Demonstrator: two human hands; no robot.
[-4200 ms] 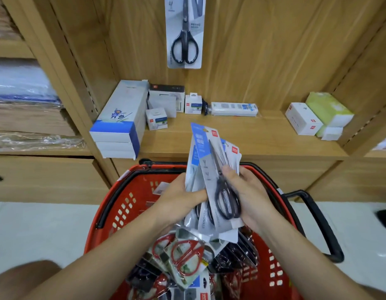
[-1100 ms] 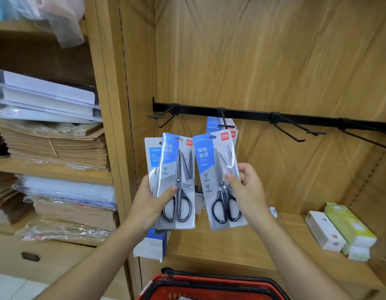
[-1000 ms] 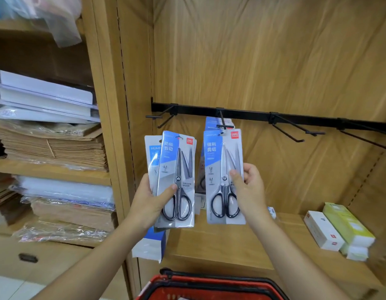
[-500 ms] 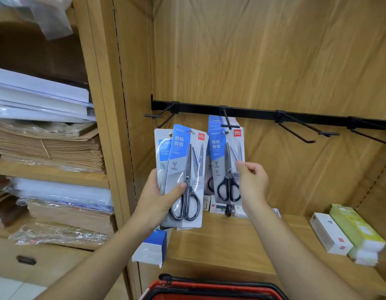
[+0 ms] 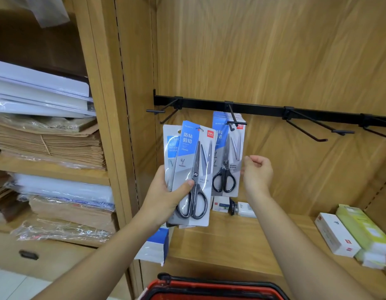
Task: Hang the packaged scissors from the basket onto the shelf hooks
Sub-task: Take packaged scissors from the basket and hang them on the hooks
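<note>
Scissor packs [image 5: 192, 152], flat glossy blue-grey card, sit pinched in left hand [image 5: 163, 198]; right hand [image 5: 258, 174], beside this grip, loosely curled, empty.

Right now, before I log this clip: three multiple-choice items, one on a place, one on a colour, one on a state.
1. The hung scissors packs are on: A. the leftmost hook; B. the second hook from the left; C. the shelf board.
2. The basket is: A. red; B. green; C. white.
3. The right hand is: A. clenched round a white box; B. empty, fingers loosely curled; C. pressed flat on the shelf.
Key: 1 B, the leftmost hook is bare; 2 A, its red wall shows at the bottom; 3 B, only the left hand grips unhung packs.
</note>
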